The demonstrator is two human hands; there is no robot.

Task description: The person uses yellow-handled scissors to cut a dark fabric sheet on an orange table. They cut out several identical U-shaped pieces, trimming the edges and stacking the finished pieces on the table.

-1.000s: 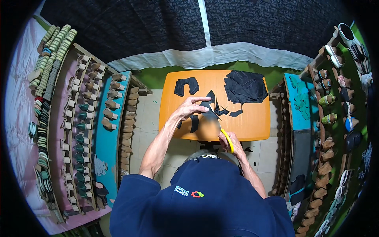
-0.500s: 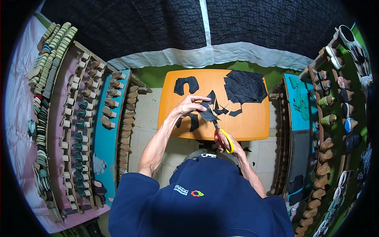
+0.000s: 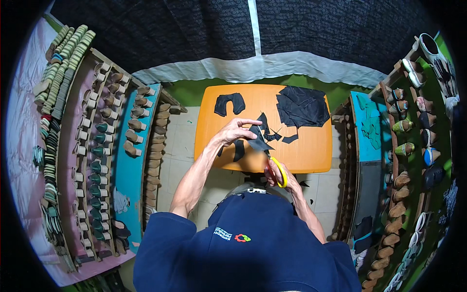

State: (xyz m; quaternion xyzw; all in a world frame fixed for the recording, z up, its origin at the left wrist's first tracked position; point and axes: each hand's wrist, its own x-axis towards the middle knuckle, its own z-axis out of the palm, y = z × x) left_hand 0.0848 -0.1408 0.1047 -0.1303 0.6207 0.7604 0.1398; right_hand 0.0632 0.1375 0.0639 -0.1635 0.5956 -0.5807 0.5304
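Note:
Over the middle of an orange table (image 3: 209, 141), my left hand (image 3: 235, 132) pinches a dark, pointed piece of material (image 3: 259, 141) between thumb and fingers. My right hand (image 3: 291, 183), near the table's front edge, grips scissors (image 3: 279, 171) with yellow and red handles. Their blades point away from me and meet the lower edge of the piece; the tips are hard to make out. Narrow black scraps (image 3: 272, 136) lie just beyond and right of it. Another black cut piece (image 3: 239, 150) rests below my left hand.
A black U-shaped piece (image 3: 229, 104) lies at the table's far left, and a stack of black sheets (image 3: 302, 107) at its far right. Shelves of shoe forms (image 3: 99, 194) stand on the left; more racks of shoes (image 3: 402, 148) on the right. A dark curtain (image 3: 204, 29) hangs behind.
The dark piece has tilted and shifted slightly in my left hand. The scissor handles look a little closer together. Both arms are nearly where they were.

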